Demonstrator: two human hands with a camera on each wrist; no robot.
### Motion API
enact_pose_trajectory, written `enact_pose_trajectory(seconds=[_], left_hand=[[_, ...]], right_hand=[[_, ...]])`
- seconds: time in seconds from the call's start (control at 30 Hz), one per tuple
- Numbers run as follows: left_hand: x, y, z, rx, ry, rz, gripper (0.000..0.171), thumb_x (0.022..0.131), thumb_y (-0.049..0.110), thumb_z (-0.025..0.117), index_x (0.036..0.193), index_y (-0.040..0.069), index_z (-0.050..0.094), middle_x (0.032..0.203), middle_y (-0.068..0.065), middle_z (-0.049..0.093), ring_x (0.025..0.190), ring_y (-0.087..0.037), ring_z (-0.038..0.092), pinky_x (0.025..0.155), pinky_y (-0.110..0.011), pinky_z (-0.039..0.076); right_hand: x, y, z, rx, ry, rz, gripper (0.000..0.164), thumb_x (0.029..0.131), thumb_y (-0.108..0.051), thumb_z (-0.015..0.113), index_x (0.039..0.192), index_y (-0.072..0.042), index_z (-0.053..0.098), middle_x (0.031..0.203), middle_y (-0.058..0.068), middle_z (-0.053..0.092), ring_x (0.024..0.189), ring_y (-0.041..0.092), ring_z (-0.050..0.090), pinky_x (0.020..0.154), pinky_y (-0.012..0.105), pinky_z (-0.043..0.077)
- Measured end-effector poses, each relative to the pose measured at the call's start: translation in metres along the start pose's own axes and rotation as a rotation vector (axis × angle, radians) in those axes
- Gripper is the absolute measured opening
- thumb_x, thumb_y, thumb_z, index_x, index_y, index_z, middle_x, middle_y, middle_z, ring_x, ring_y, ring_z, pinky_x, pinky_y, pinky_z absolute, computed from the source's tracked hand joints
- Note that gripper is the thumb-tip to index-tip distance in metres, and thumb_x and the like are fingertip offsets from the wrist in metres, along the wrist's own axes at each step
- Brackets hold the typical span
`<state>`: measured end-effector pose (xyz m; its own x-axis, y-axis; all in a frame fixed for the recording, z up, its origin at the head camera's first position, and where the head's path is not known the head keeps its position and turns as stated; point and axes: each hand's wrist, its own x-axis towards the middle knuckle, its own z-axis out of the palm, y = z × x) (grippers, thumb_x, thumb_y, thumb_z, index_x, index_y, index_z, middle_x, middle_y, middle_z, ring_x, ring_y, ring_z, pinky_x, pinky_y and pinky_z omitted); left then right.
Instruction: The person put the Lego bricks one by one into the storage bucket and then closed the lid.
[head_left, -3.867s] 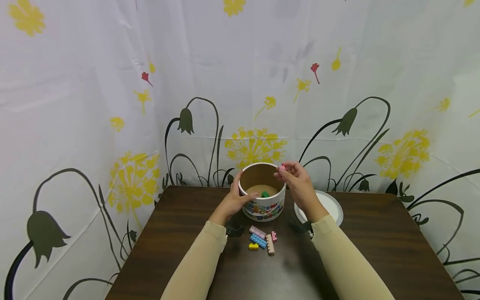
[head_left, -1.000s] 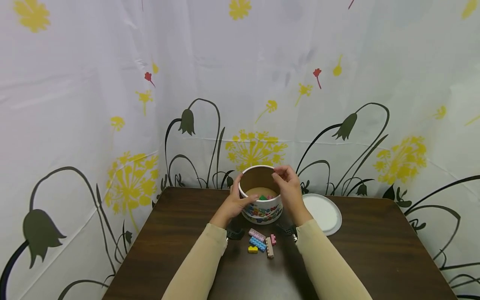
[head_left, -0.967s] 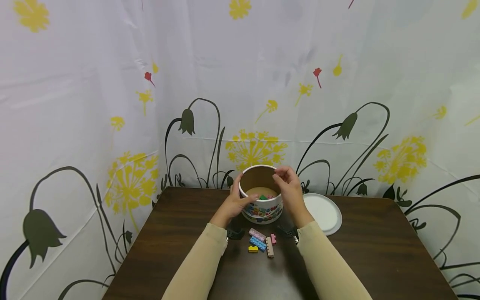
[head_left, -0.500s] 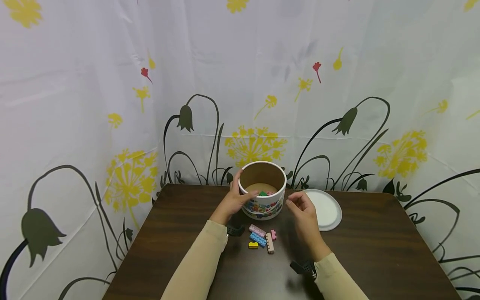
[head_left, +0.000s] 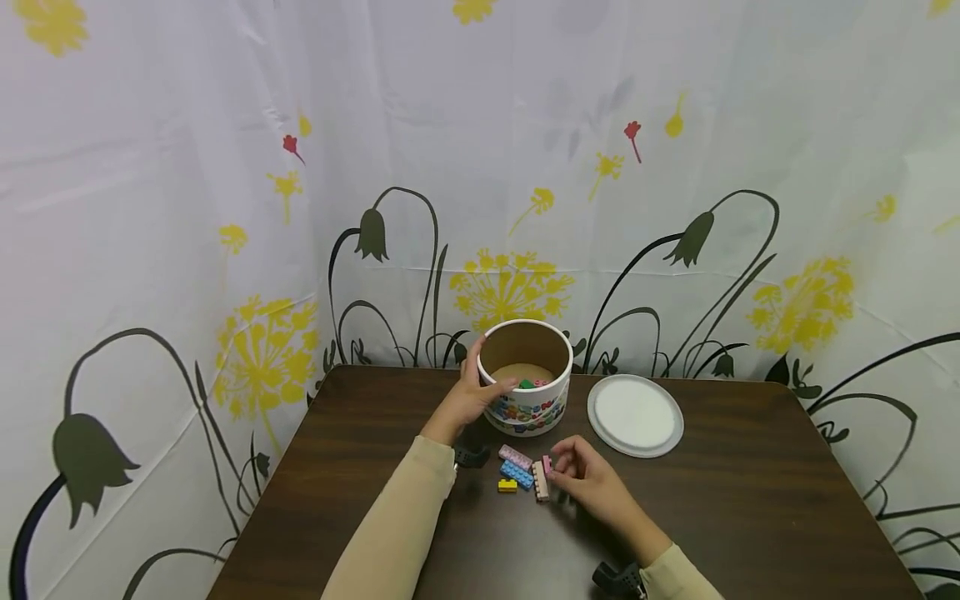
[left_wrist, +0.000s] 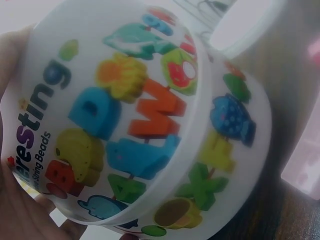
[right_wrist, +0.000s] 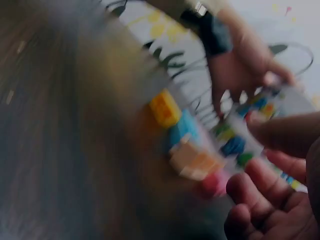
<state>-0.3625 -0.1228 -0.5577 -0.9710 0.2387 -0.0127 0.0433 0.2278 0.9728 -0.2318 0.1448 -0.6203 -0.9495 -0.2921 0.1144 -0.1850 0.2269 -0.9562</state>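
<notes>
My left hand (head_left: 463,404) grips the white printed tub (head_left: 528,413), thumb over the near rim and fingers round its left side. Inside the tub lie a green toy brick (head_left: 527,384) and some pink pieces. My right hand (head_left: 588,479) is at the small pink brick (head_left: 547,464) on the table, its thumb and fingers parted; in the blurred right wrist view the fingertips stand just off that brick (right_wrist: 215,183). Beside it lie a beige brick (head_left: 541,482), a blue brick (head_left: 517,474), a light pink brick (head_left: 515,457) and a yellow brick (head_left: 507,486).
A round white lid (head_left: 637,415) lies flat on the dark wooden table (head_left: 750,483), right of the tub. Behind the table's far edge hangs a white curtain (head_left: 525,167) with printed flowers.
My right hand, which held a pink piece at the tub's rim, has left the rim and come down to the bricks. Pink now shows inside the tub. My left hand stays on the tub.
</notes>
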Motion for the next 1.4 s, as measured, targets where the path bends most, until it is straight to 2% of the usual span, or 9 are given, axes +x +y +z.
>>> enact_pose_trajectory(seconds=[0.17, 0.3, 0.47, 0.57, 0.83, 1.0, 1.13, 1.27, 1.4], left_hand=[[-0.001, 0.0, -0.001, -0.001, 0.008, 0.001, 0.111, 0.093, 0.042, 0.086, 0.174, 0.043, 0.011, 0.172, -0.02, 0.018, 0.156, -0.049, 0.03, 0.126, -0.068, 0.032], [-0.001, -0.001, -0.001, 0.003, -0.003, 0.003, 0.113, 0.092, 0.047, 0.086, 0.175, 0.041, 0.009, 0.171, -0.02, 0.019, 0.155, -0.049, 0.031, 0.125, -0.067, 0.034], [-0.002, 0.004, -0.002, -0.003, -0.013, 0.008, 0.11, 0.095, 0.042, 0.084, 0.174, 0.045, 0.008, 0.173, -0.02, 0.016, 0.156, -0.05, 0.03, 0.125, -0.067, 0.034], [-0.001, 0.006, -0.004, -0.01, -0.012, 0.012, 0.109, 0.096, 0.038, 0.083, 0.175, 0.044, 0.008, 0.173, -0.021, 0.015, 0.156, -0.05, 0.029, 0.125, -0.068, 0.033], [-0.002, 0.006, -0.001, -0.004, -0.012, 0.004, 0.11, 0.096, 0.037, 0.084, 0.175, 0.042, 0.008, 0.173, -0.021, 0.015, 0.157, -0.05, 0.027, 0.126, -0.068, 0.031], [-0.005, 0.003, 0.0, -0.01, -0.008, -0.012, 0.11, 0.094, 0.04, 0.085, 0.174, 0.046, 0.009, 0.173, -0.02, 0.015, 0.157, -0.05, 0.028, 0.126, -0.067, 0.032], [-0.004, 0.002, 0.0, -0.009, -0.011, -0.009, 0.112, 0.093, 0.043, 0.085, 0.174, 0.045, 0.008, 0.174, -0.02, 0.015, 0.156, -0.05, 0.03, 0.125, -0.066, 0.035], [-0.002, 0.003, 0.0, -0.01, -0.009, -0.003, 0.114, 0.093, 0.045, 0.086, 0.175, 0.042, 0.007, 0.174, -0.019, 0.014, 0.156, -0.051, 0.03, 0.124, -0.066, 0.035], [-0.002, 0.004, 0.0, -0.009, -0.002, -0.008, 0.115, 0.092, 0.046, 0.087, 0.175, 0.042, 0.007, 0.174, -0.018, 0.014, 0.156, -0.05, 0.03, 0.125, -0.067, 0.035]], right_hand=[[-0.003, 0.017, 0.001, -0.035, -0.073, -0.009, 0.068, 0.095, -0.016, 0.087, 0.149, -0.004, 0.048, 0.09, 0.012, 0.066, 0.066, 0.01, 0.059, 0.055, 0.026, 0.052], [-0.003, 0.021, 0.0, -0.087, -0.124, -0.002, 0.078, 0.091, -0.023, 0.091, 0.154, -0.009, 0.048, 0.094, 0.01, 0.067, 0.068, 0.01, 0.06, 0.056, 0.027, 0.053], [0.002, 0.02, -0.001, -0.192, -0.148, -0.02, 0.074, 0.091, -0.025, 0.092, 0.154, -0.013, 0.054, 0.094, 0.005, 0.066, 0.07, 0.008, 0.059, 0.06, 0.026, 0.054], [0.004, 0.019, 0.0, -0.247, -0.164, -0.046, 0.07, 0.092, -0.024, 0.09, 0.153, -0.015, 0.057, 0.093, 0.001, 0.066, 0.071, 0.006, 0.058, 0.062, 0.025, 0.053], [0.003, 0.016, -0.001, -0.278, -0.183, -0.042, 0.065, 0.093, -0.021, 0.089, 0.151, -0.014, 0.06, 0.093, 0.0, 0.065, 0.074, 0.006, 0.058, 0.064, 0.025, 0.051], [0.001, 0.014, 0.004, -0.313, -0.182, -0.08, 0.062, 0.092, -0.016, 0.089, 0.148, -0.01, 0.062, 0.091, 0.002, 0.065, 0.075, 0.004, 0.057, 0.065, 0.024, 0.051], [0.002, 0.013, 0.007, -0.36, -0.161, -0.11, 0.059, 0.092, -0.014, 0.089, 0.145, -0.009, 0.063, 0.089, 0.001, 0.065, 0.074, 0.002, 0.056, 0.065, 0.023, 0.05], [0.003, 0.013, 0.004, -0.342, -0.149, -0.096, 0.058, 0.091, -0.018, 0.09, 0.142, -0.012, 0.065, 0.088, 0.0, 0.065, 0.071, 0.002, 0.055, 0.063, 0.024, 0.05], [0.002, 0.016, -0.002, -0.212, -0.153, -0.034, 0.06, 0.09, -0.023, 0.092, 0.143, -0.017, 0.063, 0.092, 0.005, 0.066, 0.07, 0.004, 0.055, 0.061, 0.023, 0.049]])
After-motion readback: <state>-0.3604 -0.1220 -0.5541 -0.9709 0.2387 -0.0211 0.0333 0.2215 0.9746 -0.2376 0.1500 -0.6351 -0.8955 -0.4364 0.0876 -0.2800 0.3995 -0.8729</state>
